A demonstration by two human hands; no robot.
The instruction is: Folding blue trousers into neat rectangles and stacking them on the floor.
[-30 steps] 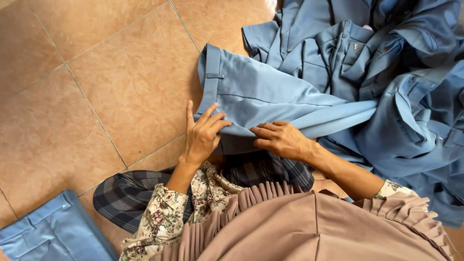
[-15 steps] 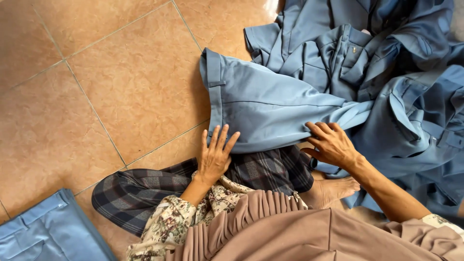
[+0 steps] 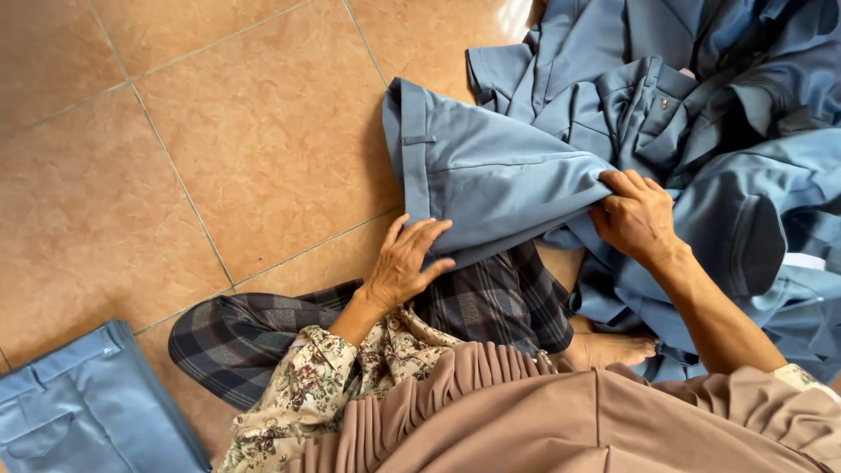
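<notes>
Since before, my right hand [image 3: 638,217] slid along, now pinching the blue-grey folded cloth trousers [image 3: 491,171]; left hand [image 3: 408,263] lies flat, fingers spread, on the hem; smoothing next, I reckon.

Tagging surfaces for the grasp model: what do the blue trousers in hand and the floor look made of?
Blue folded trousers: woven cloth, probably a smooth matte twill, judging by soft folds, stitched waistband and belt loop. The left hand and right hand both rest on it. Orange-brown tiled floor: likely glazed ceramic, with grout lines and a faint sheen.
</notes>
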